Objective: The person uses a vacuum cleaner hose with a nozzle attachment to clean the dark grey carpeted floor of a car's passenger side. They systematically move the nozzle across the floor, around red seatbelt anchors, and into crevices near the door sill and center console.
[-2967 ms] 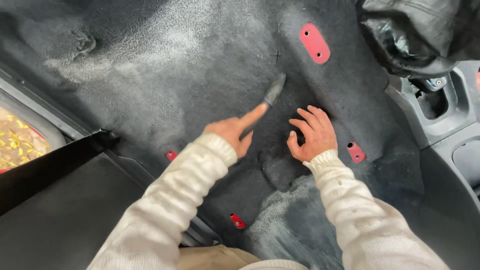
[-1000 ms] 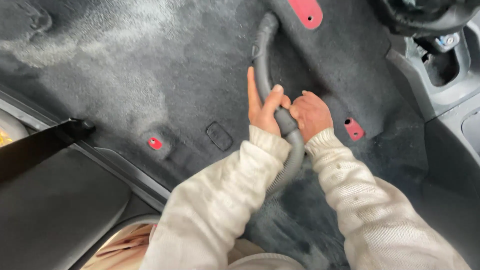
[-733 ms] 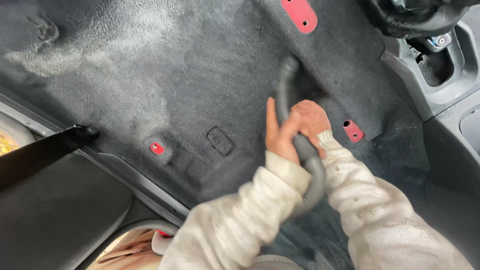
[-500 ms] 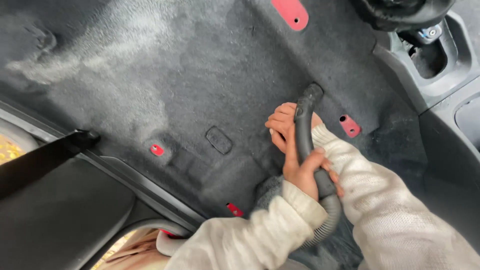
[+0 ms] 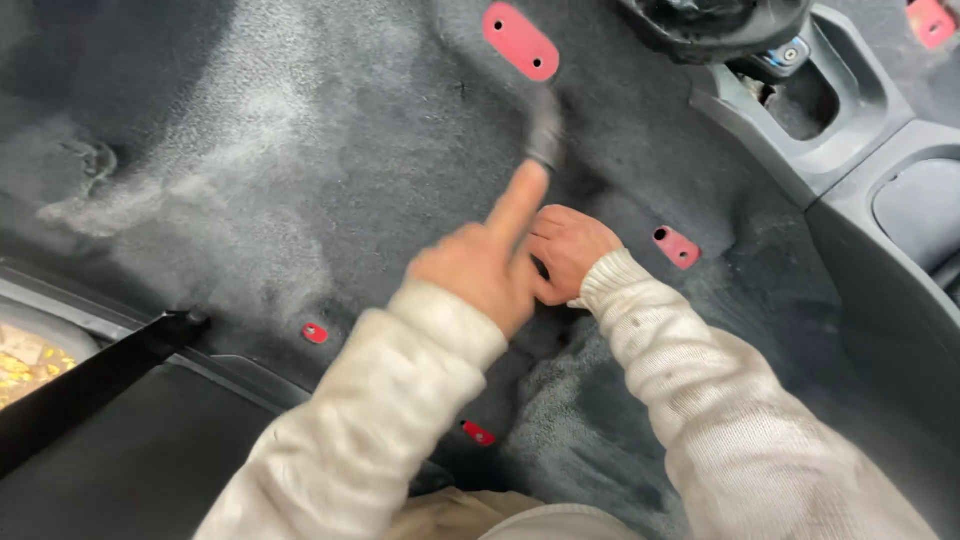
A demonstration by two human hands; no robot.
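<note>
My left hand [image 5: 478, 272] is shut around a dark grey vacuum nozzle [image 5: 545, 128], with the index finger stretched along it toward the tip. The nozzle tip touches the dark grey car floor carpet [image 5: 300, 150] just below a long red mounting plate [image 5: 520, 40]. My right hand [image 5: 572, 250] lies right beside the left one, fingers curled and pressed on the carpet, holding nothing that I can see. Both arms wear pale cream sleeves. The hose behind the nozzle is hidden under my left hand and arm.
A grey plastic centre console [image 5: 850, 150] runs along the right. Small red brackets dot the carpet [image 5: 677, 246], [image 5: 315, 332], [image 5: 478, 433]. A black strap [image 5: 90, 385] crosses the door sill at the lower left. Pale dusty patches mark the carpet's left part.
The nozzle has swung forward from near the right red bracket to below the long red plate. My right hand has let go of the hose and now rests on the carpet.
</note>
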